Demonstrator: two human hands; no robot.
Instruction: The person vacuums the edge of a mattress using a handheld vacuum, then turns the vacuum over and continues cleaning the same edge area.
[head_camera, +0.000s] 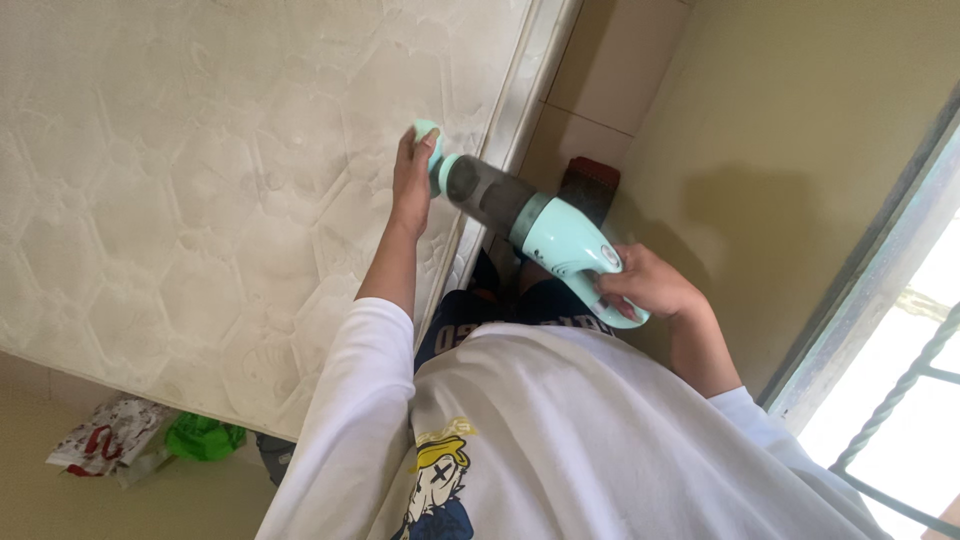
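A quilted white mattress (200, 190) fills the left of the view, with a green bag (204, 437) and a crumpled wrapper (100, 440) on the floor below it. The left hand (412, 180) is closed around the mint front end of a handheld vacuum (530, 225) at the mattress edge. The right hand (650, 285) grips its handle, fingers wrapped tight. A window frame (880, 300) stands at the right.

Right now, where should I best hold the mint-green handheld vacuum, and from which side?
Grip the handheld vacuum by its curved rear handle, from the window side, as the right hand does. The dark cylinder and nozzle point toward the mattress, where the left hand steadies the tip.
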